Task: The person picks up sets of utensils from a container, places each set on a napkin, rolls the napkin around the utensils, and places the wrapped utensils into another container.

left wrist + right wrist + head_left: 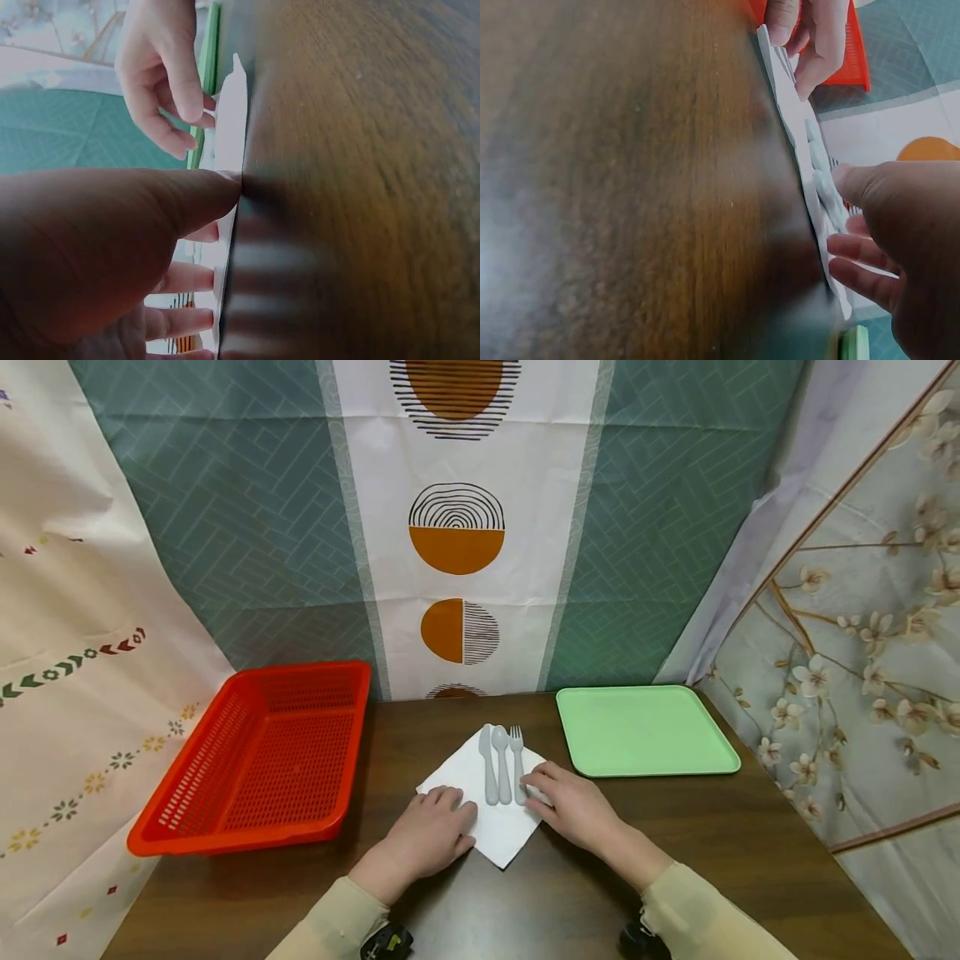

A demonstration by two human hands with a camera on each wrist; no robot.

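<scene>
Three grey utensils lie on a white napkin at the frame's lower centre, between left hand and right hand, fingers of both loosely parted.

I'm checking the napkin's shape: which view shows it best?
The head view: it shows the napkin from above, with its flat face and most of its outline. Both wrist views show it nearly edge-on, as a narrow strip.

the left grip touches a white napkin on the wooden table; right grip and green tray beyond.
</scene>
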